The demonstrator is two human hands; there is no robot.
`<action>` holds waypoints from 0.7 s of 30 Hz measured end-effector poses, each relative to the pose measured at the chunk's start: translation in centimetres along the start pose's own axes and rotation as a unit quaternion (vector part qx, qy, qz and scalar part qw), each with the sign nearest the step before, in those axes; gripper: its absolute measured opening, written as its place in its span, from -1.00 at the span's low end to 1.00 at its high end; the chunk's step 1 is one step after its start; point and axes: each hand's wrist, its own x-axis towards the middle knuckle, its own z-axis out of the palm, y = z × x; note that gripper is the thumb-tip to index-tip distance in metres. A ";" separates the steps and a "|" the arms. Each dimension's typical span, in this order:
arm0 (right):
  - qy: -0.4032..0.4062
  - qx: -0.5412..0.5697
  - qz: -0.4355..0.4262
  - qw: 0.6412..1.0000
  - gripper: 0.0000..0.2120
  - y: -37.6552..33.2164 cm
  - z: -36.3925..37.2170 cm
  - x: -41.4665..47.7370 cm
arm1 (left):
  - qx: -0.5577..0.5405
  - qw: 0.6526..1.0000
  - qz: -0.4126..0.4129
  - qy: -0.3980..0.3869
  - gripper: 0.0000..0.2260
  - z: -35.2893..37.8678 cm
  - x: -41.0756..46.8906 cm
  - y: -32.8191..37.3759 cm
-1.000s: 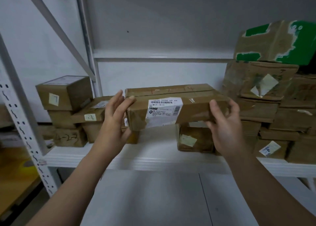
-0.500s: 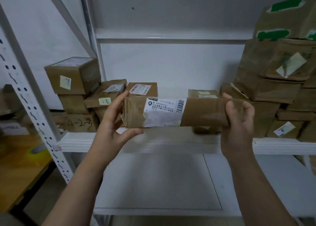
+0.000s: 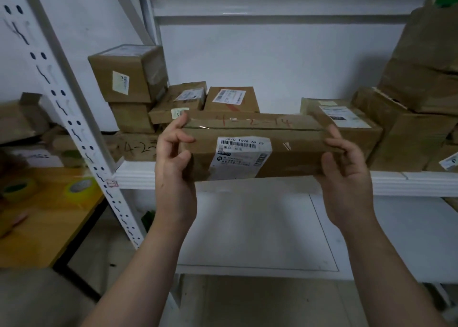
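Brown parcel (image 3: pixel 255 151) endwise between left fingers (image 3: pixel 180 123) and right fingers (image 3: pixel 333 135)

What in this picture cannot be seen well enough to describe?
Long brown cardboard box, head view: its two ends are covered by the left hand and the right hand.
White shipping label on it: small print too blurred to read.
Stack of brown parcels at right: cut off by the frame edge.

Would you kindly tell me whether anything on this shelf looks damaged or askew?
The stacked boxes at the right look crumpled and sagging. A flat box lies tilted beside the left stack. The held long box has a wrinkled label.
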 end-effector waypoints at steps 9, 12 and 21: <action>0.115 0.051 0.092 0.988 -0.64 -1.1 2.2 -0.5 | 0.172 0.979 0.056 -0.098 -0.76 -1.5 -1.0 0.7; 0.181 0.048 0.100 0.977 -0.85 -1.6 2.4 0.4 | 0.382 0.874 0.190 -0.233 -0.29 -3.0 -0.6 1.1; 0.184 0.022 0.044 0.982 -0.90 -4.6 4.1 7.1 | 0.565 0.576 0.497 -0.320 -0.57 -3.9 3.6 3.3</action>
